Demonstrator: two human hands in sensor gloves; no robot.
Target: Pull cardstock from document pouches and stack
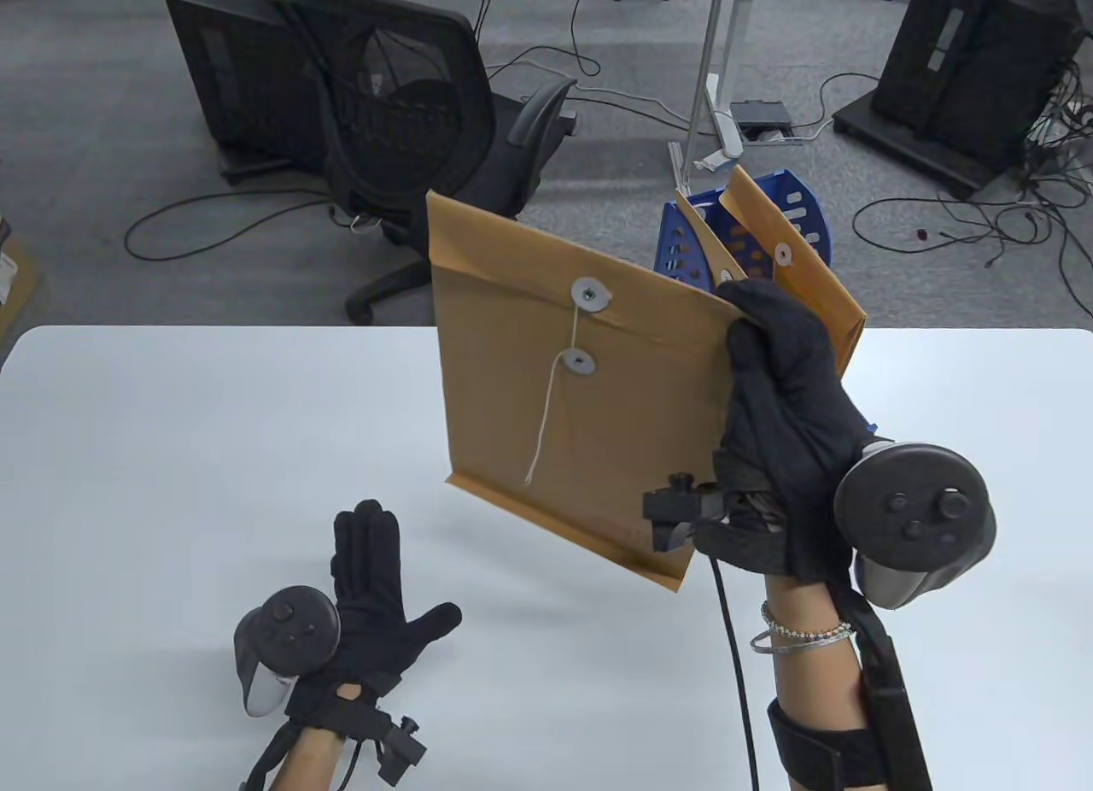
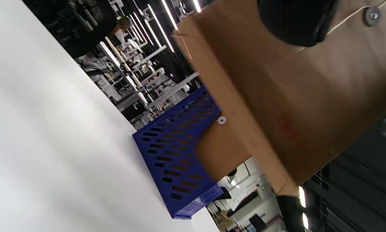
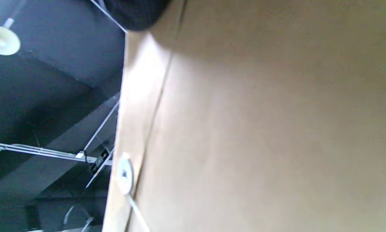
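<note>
My right hand (image 1: 773,372) grips the right edge of a brown document pouch (image 1: 581,381) and holds it tilted in the air above the table, flap side up, with its string hanging loose from the two white buttons. The pouch fills the right wrist view (image 3: 260,129) and shows in the left wrist view (image 2: 292,106). My left hand (image 1: 376,586) lies flat on the white table (image 1: 171,449) with fingers spread, holding nothing. More brown pouches (image 1: 794,261) stand in a blue file rack (image 1: 683,244) at the table's far edge. No cardstock is visible.
The blue rack also shows in the left wrist view (image 2: 173,154) with a pouch (image 2: 218,151) leaning in it. Behind the table stand a black office chair (image 1: 410,142), cables on the grey floor and black equipment carts (image 1: 973,65).
</note>
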